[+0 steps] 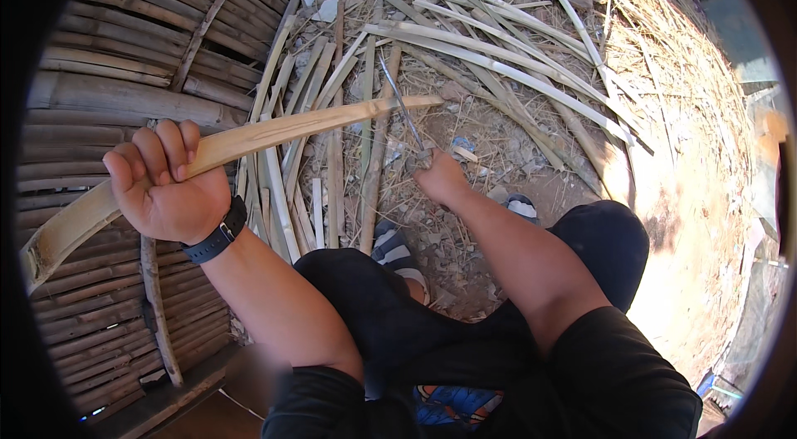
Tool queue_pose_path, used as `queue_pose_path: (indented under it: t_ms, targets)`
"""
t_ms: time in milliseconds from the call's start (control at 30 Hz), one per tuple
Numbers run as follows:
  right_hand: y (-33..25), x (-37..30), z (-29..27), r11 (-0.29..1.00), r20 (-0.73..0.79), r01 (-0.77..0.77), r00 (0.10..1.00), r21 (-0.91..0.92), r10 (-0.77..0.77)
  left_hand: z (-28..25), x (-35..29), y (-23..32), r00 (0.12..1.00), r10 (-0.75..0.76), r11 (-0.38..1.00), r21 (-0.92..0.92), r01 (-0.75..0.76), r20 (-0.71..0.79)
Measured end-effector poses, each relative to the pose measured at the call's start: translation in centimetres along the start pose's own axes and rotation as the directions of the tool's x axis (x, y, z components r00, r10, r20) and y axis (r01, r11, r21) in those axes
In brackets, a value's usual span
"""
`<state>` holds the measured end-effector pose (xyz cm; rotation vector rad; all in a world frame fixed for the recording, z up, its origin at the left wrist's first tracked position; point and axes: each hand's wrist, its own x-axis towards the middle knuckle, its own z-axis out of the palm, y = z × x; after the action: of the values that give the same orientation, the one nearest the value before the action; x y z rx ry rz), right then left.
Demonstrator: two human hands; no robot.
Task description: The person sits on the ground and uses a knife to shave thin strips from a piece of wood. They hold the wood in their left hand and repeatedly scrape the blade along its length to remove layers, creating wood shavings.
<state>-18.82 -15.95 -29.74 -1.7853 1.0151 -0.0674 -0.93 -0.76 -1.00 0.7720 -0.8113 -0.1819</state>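
Observation:
My left hand [170, 182], with a dark watch on its wrist, is wrapped round a long split bamboo strip [290, 130]. The strip runs from the far left edge across to the middle, its pale inner face showing. My right hand [440, 178] grips the short handle of a knife [407, 118] with a narrow, slightly curved blade. That blade points up and away, crossing the strip near its far end. Whether the edge touches the strip or only passes over it, I cannot tell.
A wall of bamboo slats [108, 99] rises on the left. Several split bamboo strips [515, 65] lie on the littered ground ahead, others upright-looking beside the wall. Dry straw [681, 90] spreads along the sunlit right. My sandalled foot [394, 248] is below the strip.

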Motion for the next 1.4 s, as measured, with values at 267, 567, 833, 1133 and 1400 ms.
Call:
queue_pose_path:
  t_ms: [267, 567, 833, 1133, 1400]
  targets:
    - [-10.0, -6.4, -1.0, 0.949, 0.013, 0.26, 0.964, 0.177, -0.267, 1.2, 0.1, 2.3, 0.961, -0.085, 0.991, -0.076, 0.109, 0.265]
    - [-9.2, -5.3, -4.6, 0.981, 0.328, 0.164, 0.926, 0.103, -0.189, -0.4, 0.1, 3.9, 0.906, -0.049, 0.983, -0.142, 0.118, 0.42]
    - [-4.0, -3.8, 0.4, 0.969, -0.013, 0.226, 0.974, 0.098, -0.226, 1.0, 0.0, 3.8, 0.908, -0.07, 0.984, -0.12, 0.131, 0.412]
    - [-6.9, -5.1, -0.5, 0.957, 0.154, 0.16, 0.967, 0.244, -0.201, 0.6, 0.5, 3.8, 0.934, -0.081, 0.989, -0.086, 0.118, 0.347]
    - [-4.3, -3.1, 0.4, 0.986, 0.107, 0.083, 0.989, 0.147, -0.099, 0.1, 0.1, 4.1, 0.953, -0.083, 0.995, -0.036, 0.098, 0.292]
